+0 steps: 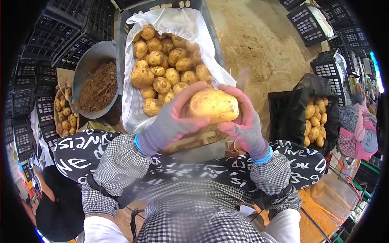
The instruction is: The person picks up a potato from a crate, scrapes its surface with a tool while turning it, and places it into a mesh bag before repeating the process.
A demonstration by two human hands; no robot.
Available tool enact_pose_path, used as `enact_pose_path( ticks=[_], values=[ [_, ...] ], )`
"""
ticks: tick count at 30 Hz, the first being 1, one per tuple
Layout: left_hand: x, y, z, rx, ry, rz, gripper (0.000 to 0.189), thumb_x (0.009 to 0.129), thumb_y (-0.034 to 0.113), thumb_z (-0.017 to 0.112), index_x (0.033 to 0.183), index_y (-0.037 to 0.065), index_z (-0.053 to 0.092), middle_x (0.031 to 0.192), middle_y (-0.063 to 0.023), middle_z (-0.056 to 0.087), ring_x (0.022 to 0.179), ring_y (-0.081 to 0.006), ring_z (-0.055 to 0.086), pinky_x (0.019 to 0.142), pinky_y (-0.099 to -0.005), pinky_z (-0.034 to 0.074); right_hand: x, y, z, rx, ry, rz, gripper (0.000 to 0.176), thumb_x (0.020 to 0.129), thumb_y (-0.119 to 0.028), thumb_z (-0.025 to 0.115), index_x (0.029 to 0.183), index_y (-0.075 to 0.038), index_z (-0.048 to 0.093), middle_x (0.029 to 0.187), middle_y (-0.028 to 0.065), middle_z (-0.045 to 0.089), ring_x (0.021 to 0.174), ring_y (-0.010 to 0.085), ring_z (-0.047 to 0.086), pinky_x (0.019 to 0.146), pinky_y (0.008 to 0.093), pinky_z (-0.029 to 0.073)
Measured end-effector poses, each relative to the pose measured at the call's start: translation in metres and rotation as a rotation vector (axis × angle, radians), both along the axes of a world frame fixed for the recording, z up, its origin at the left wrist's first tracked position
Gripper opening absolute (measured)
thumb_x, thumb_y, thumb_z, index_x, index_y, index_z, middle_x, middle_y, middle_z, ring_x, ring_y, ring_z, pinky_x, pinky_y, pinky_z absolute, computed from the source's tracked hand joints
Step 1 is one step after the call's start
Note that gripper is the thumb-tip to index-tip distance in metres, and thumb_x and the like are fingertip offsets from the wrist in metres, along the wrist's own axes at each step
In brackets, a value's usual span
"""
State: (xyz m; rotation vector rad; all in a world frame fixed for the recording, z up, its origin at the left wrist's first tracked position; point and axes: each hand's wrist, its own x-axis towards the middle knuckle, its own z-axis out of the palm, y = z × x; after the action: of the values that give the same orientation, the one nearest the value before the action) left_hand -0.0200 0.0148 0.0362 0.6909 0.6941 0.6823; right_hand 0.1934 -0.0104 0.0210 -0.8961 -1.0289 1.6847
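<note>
Between my two gloved hands I hold one large, pale yellow potato [214, 106] with brown specks on its skin. My left hand [175, 117] wraps its left end, thumb below and fingers above. Its right end sits in my right hand [245, 117], with fingers over the top and thumb underneath. Both gloves are grey with pink fingers and palms. Just beyond my hands stands a crate lined with white sheeting [127, 99], full of loose potatoes [161, 85] marked with dirt. The held potato is above the crate's near right part and hides some of the potatoes there.
On the left, a round tub [87, 67] holds brown soil, with a basket of potatoes [67, 111] beside it. A black-lined crate [283, 121] with potatoes stands at right. Stacked black crates [69, 28] line the left. Another person [54, 202] is at lower left.
</note>
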Motion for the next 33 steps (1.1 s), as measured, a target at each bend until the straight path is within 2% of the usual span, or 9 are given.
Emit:
enact_pose_path(
  ticks=[2,6,12,17,20,26,29,31,33],
  values=[
    [-0.001,0.001,0.004,-0.037,0.001,0.019,0.078,0.084,-0.002,0.070,0.149,0.002,0.027,0.144,-0.0100,0.043,0.131,-0.0175,0.045,0.107,-0.0323,0.041,0.006,-0.001,0.003,-0.035,0.003,0.029,0.073,0.084,-0.008,0.071,0.147,-0.001,0.034,0.143,0.0116,0.045,0.131,0.0202,0.044,0.108,0.0344,0.038],
    [0.001,-0.004,-0.010,0.150,-0.028,0.062,0.083,0.080,-0.006,0.073,0.149,0.002,0.027,0.143,-0.0090,0.044,0.132,-0.0181,0.044,0.109,-0.0327,0.040,0.008,0.004,0.033,-0.321,0.085,0.030,0.091,0.079,-0.023,0.082,0.149,0.002,0.029,0.148,0.0118,0.040,0.133,0.0195,0.043,0.111,0.0344,0.035],
    [-0.002,-0.004,-0.004,0.082,-0.046,0.002,0.083,0.080,-0.008,0.072,0.150,0.000,0.027,0.147,-0.0098,0.041,0.135,-0.0187,0.041,0.110,-0.0342,0.038,0.005,-0.001,0.012,-0.185,-0.042,0.078,0.094,0.076,-0.022,0.085,0.148,0.001,0.031,0.146,0.0115,0.041,0.132,0.0187,0.043,0.110,0.0333,0.035],
    [-0.006,-0.002,-0.008,0.106,-0.089,-0.026,0.072,0.085,-0.001,0.069,0.148,0.000,0.033,0.148,-0.0096,0.040,0.133,-0.0186,0.043,0.110,-0.0343,0.038,0.009,-0.001,0.012,-0.160,-0.125,0.085,0.092,0.073,-0.019,0.085,0.147,0.002,0.034,0.143,0.0110,0.044,0.131,0.0185,0.044,0.109,0.0327,0.036],
    [-0.013,0.006,-0.017,0.047,-0.090,-0.067,0.062,0.091,0.008,0.066,0.146,0.001,0.037,0.145,-0.0088,0.044,0.128,-0.0183,0.048,0.109,-0.0332,0.039,0.013,-0.002,0.015,-0.078,-0.260,0.124,0.087,0.070,-0.017,0.085,0.143,0.000,0.042,0.139,0.0118,0.050,0.129,0.0196,0.048,0.107,0.0326,0.038],
    [0.011,-0.006,-0.006,0.107,0.072,-0.008,0.049,0.099,0.030,0.056,0.135,-0.003,0.049,0.131,-0.0119,0.055,0.120,-0.0220,0.055,0.104,-0.0364,0.044,0.005,-0.013,0.006,0.509,-0.911,-0.002,0.076,0.066,-0.012,0.082,0.136,-0.003,0.052,0.128,0.0141,0.058,0.120,0.0227,0.056,0.101,0.0327,0.044],
    [0.000,-0.005,-0.019,0.123,0.069,0.060,0.050,0.099,0.033,0.054,0.133,-0.003,0.050,0.126,-0.0122,0.059,0.117,-0.0212,0.057,0.103,-0.0359,0.046,0.001,-0.018,0.007,0.554,-0.897,-0.002,0.073,0.067,-0.010,0.079,0.135,-0.001,0.052,0.127,0.0140,0.059,0.118,0.0242,0.058,0.099,0.0341,0.046],
    [-0.012,0.014,-0.029,0.088,0.029,0.181,0.043,0.098,0.035,0.057,0.123,0.001,0.060,0.118,-0.0116,0.063,0.109,-0.0210,0.061,0.099,-0.0351,0.049,0.009,-0.018,0.009,0.434,-0.786,-0.026,0.068,0.072,-0.011,0.075,0.134,0.002,0.051,0.130,0.0163,0.057,0.120,0.0254,0.057,0.099,0.0374,0.047],
    [-0.040,0.055,-0.036,0.253,0.221,0.255,0.038,0.097,0.032,0.057,0.119,0.002,0.063,0.114,-0.0126,0.065,0.106,-0.0213,0.063,0.095,-0.0350,0.051,0.027,-0.015,0.014,0.199,-0.598,-0.153,0.060,0.079,-0.013,0.070,0.134,0.003,0.050,0.131,0.0172,0.056,0.121,0.0259,0.056,0.100,0.0389,0.046]
  ],
)
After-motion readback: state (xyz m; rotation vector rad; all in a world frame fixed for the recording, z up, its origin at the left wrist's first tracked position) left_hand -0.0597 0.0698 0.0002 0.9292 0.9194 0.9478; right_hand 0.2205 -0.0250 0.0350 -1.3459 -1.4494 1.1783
